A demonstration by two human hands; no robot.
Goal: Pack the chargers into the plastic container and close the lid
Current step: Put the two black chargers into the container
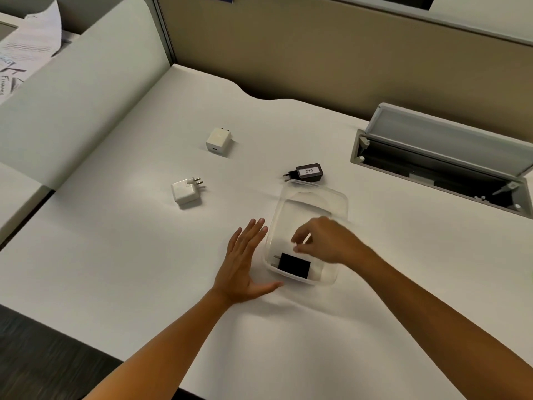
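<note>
Beyond the clear plastic container (310,232) on the white counter (144,255), a black charger (309,172) reads "018". Left hand (245,264) lies flat, fingers spread; right hand (326,241) hovers empty, loosely curled, over another black charger (294,266) inside.

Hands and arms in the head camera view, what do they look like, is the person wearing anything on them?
Both are bare. The left hand and right hand show no gloves, and no rings, watch or bracelets can be seen. Both forearms are uncovered as far as the frame shows, with no sleeve cuffs in view. The right hand's fingertips are slightly blurred, so very fine detail there cannot be told.
</note>
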